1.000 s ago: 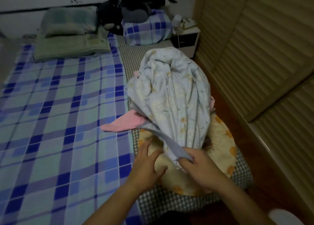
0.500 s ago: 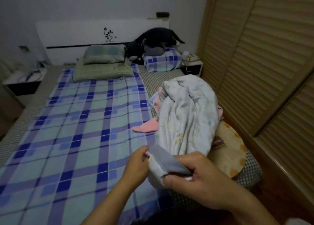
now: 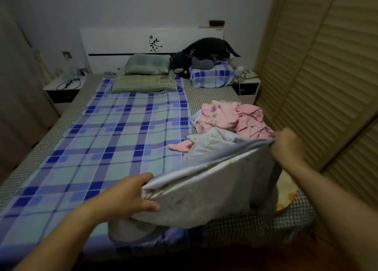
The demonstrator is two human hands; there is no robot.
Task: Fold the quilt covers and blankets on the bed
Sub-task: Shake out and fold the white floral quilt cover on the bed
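A pale blue quilt cover (image 3: 206, 191) with a faint floral print hangs stretched between my hands over the bed's near right corner. My left hand (image 3: 131, 195) grips its edge at the lower left, thumb under the fabric. My right hand (image 3: 286, 146) grips the same edge higher up at the right. The rest of the cover sags onto the bed below. Behind it lies a crumpled pink blanket (image 3: 235, 117) with a flower print. A yellow patterned cloth (image 3: 286, 191) shows under the cover at the right.
The bed (image 3: 98, 139) carries a blue checked sheet. At its head lie a green pillow (image 3: 147, 64), a folded green blanket (image 3: 143, 83), a checked pillow (image 3: 212, 76) and a black plush toy (image 3: 202, 50). Nightstands stand on both sides. A slatted wardrobe (image 3: 319, 76) lines the right.
My hands have pulled apart along the quilt cover's edge, spreading the bunched cover wide. The right hand rose to the right. The pink blanket underneath is now uncovered.
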